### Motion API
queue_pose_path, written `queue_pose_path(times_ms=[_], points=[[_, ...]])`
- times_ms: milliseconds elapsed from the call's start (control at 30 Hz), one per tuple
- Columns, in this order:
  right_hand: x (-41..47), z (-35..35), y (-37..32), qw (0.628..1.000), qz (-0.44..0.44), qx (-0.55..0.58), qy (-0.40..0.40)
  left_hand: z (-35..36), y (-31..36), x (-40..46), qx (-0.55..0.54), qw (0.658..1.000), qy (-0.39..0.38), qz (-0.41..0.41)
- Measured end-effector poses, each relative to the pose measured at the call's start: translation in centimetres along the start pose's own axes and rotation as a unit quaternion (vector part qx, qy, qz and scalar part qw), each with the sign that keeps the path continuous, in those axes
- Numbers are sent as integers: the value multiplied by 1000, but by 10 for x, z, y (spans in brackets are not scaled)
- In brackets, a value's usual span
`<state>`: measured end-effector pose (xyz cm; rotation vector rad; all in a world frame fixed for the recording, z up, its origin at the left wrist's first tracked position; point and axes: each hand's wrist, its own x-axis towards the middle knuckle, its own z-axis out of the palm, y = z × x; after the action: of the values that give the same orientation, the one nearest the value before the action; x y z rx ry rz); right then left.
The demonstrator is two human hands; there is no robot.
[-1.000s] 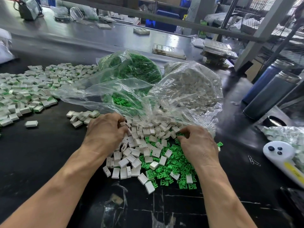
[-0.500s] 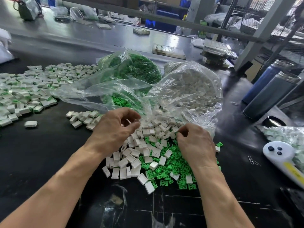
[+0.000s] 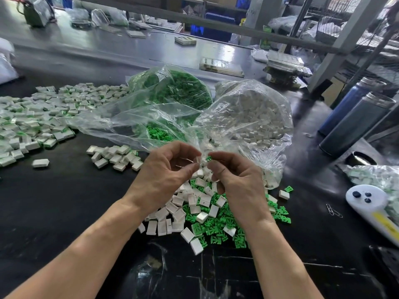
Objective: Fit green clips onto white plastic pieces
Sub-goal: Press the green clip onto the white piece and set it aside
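1. The left hand (image 3: 164,169) is raised above the surface (image 3: 54,201), thumb and fingertips pinching a small white piece (image 3: 198,159).
2. The right hand (image 3: 235,178) is raised level with it, pinching a green clip (image 3: 208,158) at its fingertips.
3. The two parts sit just beside each other in the narrow gap between the hands, nearly touching and not yet joined. The clip lies to the right of the piece, so I judge the coming move to be a short sideways push of the hands together. Neither part's long axis can be made out; both are small and partly hidden by fingers.
4. Under both hands lies a mixed heap of loose white pieces (image 3: 172,214) and loose green clips (image 3: 218,229).
5. Beyond the hands stand a clear bag of clips (image 3: 177,89) and a clear bag of white pieces (image 3: 254,113).
6. Far to the left of the left hand spreads a pile of what look like fitted pieces (image 3: 32,124).
7. No brand, label or writing can be read anywhere.
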<state>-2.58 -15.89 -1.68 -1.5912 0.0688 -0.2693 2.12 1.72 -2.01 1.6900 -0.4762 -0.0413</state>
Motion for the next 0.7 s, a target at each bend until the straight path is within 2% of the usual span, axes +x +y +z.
queue_pose_path(times_ms=[400,567,700], points=[[-3,2,1,999,-34,0,-36,1,-1,-1,-3,1000,11,16],[-3,3,2,999,-18,26,-13,4,1,-2,-17,999,32,13],[-3,2,2,999,-4,36,11,4,1,-2,11,999,38,18]])
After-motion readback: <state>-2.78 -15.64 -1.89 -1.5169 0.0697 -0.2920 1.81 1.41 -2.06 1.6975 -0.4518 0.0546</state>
